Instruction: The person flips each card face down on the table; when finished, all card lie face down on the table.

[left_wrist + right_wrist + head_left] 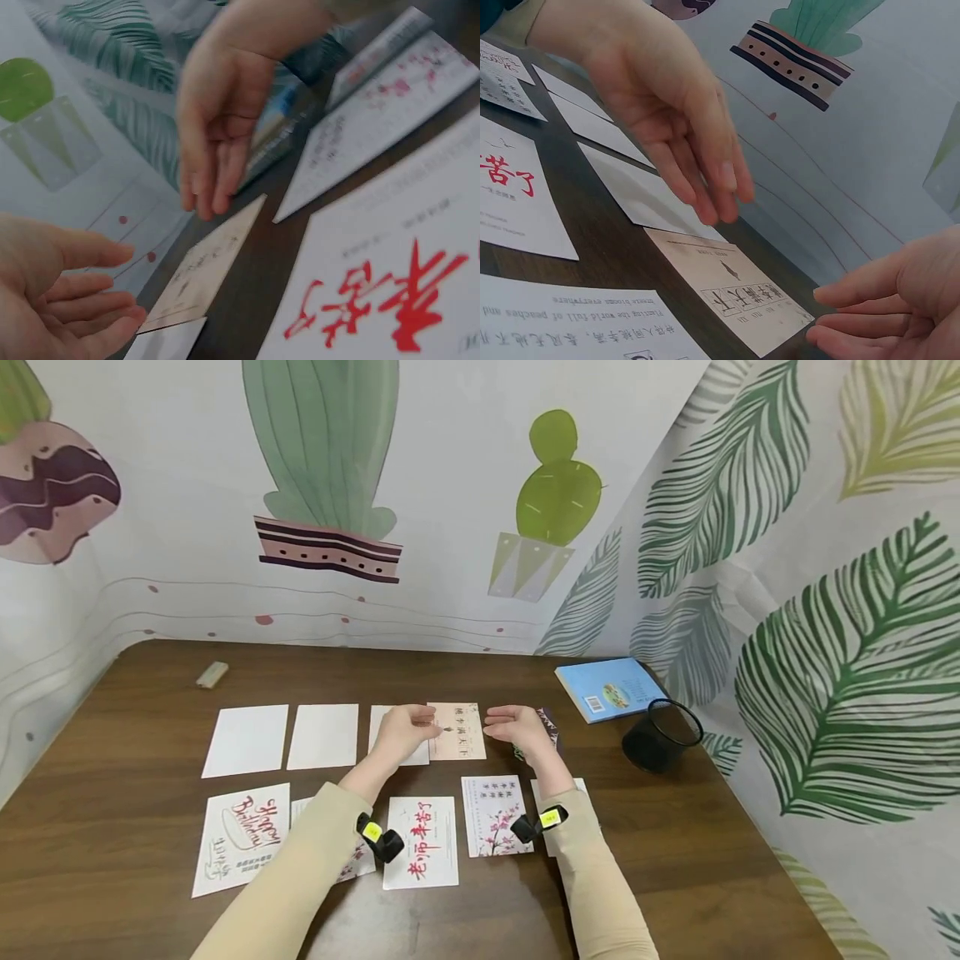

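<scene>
A peach card with dark Chinese characters (459, 733) lies flat in the back row, between my two hands. My left hand (403, 732) is at its left edge, fingers loosely bent, above a blank white card (378, 727); the left wrist view shows the fingertips close to where the two cards meet. To the right of the peach card, my right hand (517, 728) hovers with its fingers extended and nothing in them. A dark patterned card (551, 727) is partly hidden behind that hand.
Two more blank cards (322, 737) lie to the left. In front are a red-lettered card (422, 843), a blossom card (495, 814) and a birthday card (240, 839); forearms cover others. A blue book (611, 687), black cup (654, 742) and small pale block (212, 674) stand farther out.
</scene>
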`<state>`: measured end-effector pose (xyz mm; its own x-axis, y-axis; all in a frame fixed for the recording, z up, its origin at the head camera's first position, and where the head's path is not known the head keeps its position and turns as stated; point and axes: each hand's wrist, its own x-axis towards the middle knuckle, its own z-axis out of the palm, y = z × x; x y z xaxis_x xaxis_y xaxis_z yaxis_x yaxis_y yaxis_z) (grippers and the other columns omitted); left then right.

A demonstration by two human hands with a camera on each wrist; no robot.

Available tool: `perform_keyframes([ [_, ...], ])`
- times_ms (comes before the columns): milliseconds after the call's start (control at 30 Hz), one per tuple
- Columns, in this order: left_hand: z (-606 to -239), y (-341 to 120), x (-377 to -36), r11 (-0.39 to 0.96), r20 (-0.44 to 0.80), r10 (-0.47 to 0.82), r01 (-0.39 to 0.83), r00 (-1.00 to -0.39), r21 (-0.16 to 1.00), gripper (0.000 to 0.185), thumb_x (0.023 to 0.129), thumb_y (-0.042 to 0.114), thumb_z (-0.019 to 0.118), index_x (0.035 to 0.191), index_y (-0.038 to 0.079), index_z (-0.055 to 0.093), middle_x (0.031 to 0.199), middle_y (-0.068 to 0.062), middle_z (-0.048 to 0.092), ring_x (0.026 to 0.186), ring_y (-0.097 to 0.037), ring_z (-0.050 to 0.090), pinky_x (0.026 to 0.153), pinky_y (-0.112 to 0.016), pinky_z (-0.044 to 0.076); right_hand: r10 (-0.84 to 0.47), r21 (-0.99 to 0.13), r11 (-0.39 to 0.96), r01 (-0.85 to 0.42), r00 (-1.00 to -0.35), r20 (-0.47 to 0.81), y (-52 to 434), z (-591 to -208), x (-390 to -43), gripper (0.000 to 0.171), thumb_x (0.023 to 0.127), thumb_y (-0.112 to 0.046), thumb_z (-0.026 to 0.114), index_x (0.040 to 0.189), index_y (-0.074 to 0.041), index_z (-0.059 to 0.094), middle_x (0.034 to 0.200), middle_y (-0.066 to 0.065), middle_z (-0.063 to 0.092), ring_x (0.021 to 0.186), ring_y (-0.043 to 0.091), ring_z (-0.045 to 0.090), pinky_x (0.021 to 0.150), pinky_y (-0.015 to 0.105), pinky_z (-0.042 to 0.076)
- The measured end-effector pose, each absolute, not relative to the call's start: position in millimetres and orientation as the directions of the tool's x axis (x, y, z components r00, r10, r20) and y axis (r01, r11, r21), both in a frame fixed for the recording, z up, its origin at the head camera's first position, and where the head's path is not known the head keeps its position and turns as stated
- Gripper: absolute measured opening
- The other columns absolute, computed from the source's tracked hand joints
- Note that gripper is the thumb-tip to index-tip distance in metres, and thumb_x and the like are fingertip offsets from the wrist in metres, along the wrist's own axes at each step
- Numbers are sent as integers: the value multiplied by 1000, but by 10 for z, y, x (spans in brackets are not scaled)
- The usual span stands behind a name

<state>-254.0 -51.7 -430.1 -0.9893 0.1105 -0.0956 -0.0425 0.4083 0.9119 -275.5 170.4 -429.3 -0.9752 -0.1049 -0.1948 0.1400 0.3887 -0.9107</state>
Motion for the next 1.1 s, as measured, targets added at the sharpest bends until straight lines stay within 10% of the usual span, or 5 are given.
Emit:
perform_keyframes([
  [533, -4364, -389, -2891, 704, -63, 432, 293, -900, 648, 109, 63, 24, 93, 147, -7, 33, 155, -23, 33, 148, -40, 20, 120, -51, 23, -167, -915, 391, 96, -971, -174, 1701, -4298, -2766, 46, 89, 0, 66, 132, 8, 54, 130, 25, 60, 117, 36, 62, 99, 40, 51],
  [1100, -4215, -349, -2957, 800, -177, 509, 388, -842, 458, 117, 62, 32, 93, 148, -12, 27, 154, -27, 32, 144, -42, 28, 119, -49, 25, -385, -660, 717, -224, -917, -107, 1681, -4306, -3015, 82, 72, -17, 87, 141, 0, 47, 143, 17, 51, 132, 32, 47, 110, 45, 41],
])
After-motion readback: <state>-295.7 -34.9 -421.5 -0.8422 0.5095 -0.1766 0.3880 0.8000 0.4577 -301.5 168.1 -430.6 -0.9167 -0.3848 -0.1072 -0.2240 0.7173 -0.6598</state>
